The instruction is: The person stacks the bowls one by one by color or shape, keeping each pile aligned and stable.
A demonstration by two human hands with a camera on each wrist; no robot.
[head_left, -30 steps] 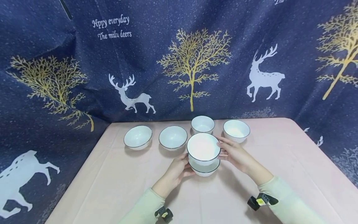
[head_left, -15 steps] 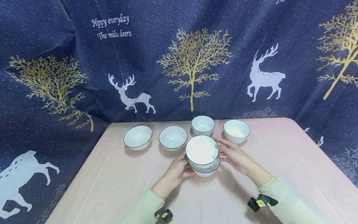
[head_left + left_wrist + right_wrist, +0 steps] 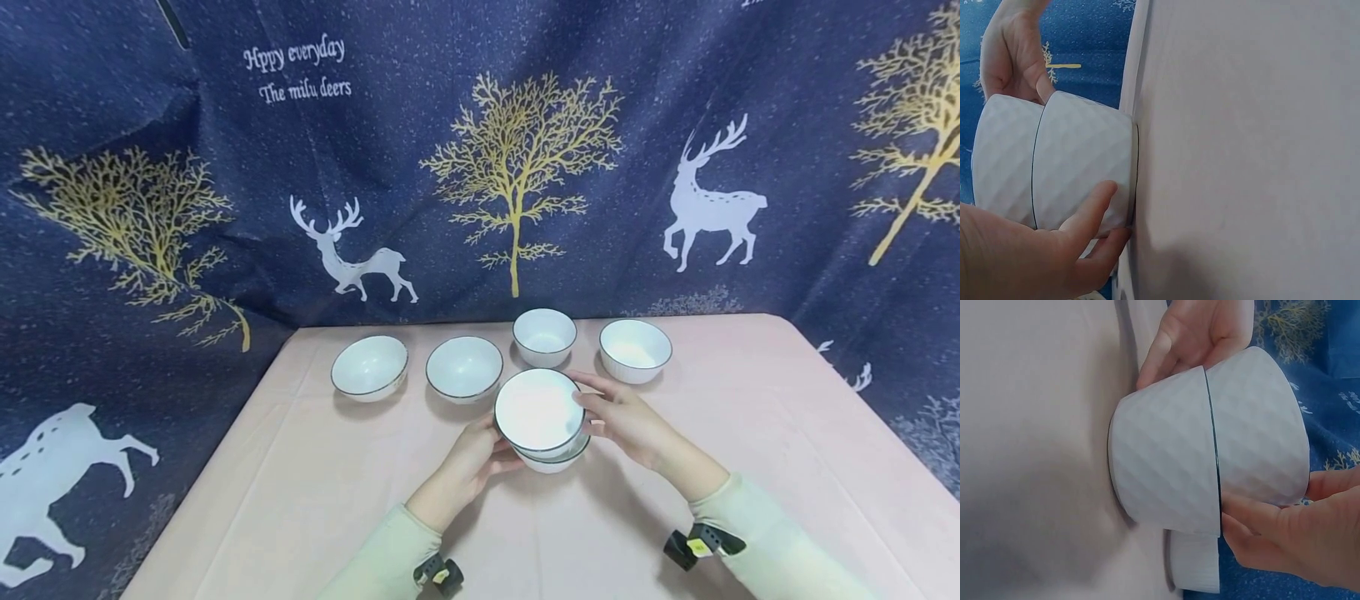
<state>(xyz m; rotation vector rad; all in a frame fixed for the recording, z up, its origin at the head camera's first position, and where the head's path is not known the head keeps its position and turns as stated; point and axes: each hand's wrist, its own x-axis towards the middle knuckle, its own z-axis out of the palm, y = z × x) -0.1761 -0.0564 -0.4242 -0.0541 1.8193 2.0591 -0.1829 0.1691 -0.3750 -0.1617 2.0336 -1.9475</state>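
Two white bowls with dark rims are stacked at the middle of the table. The upper bowl point(image 3: 538, 410) sits partly inside the lower bowl point(image 3: 551, 467), tilted a little toward the left. My left hand point(image 3: 468, 458) holds the lower bowl from its left side, fingers spread along its dimpled wall point(image 3: 1079, 162). From the right, my right hand point(image 3: 626, 421) grips the upper bowl near its rim, thumb on top. The right wrist view shows the upper bowl's dimpled side point(image 3: 1257, 425) rising out of the lower one, with right fingertips right at the lower rim.
Behind the stack stand a small bowl point(image 3: 544, 337) and a ribbed bowl point(image 3: 634, 352) at right. Two wider bowls, one at far left point(image 3: 370, 369) and one nearer the middle point(image 3: 464, 371), rest on the pink tablecloth point(image 3: 300, 500). A blue deer-print curtain point(image 3: 585, 250) hangs behind.
My right hand has lowered the upper bowl slightly leftward and toward me, deeper into the lower bowl. My left hand and the lower bowl have stayed in place.
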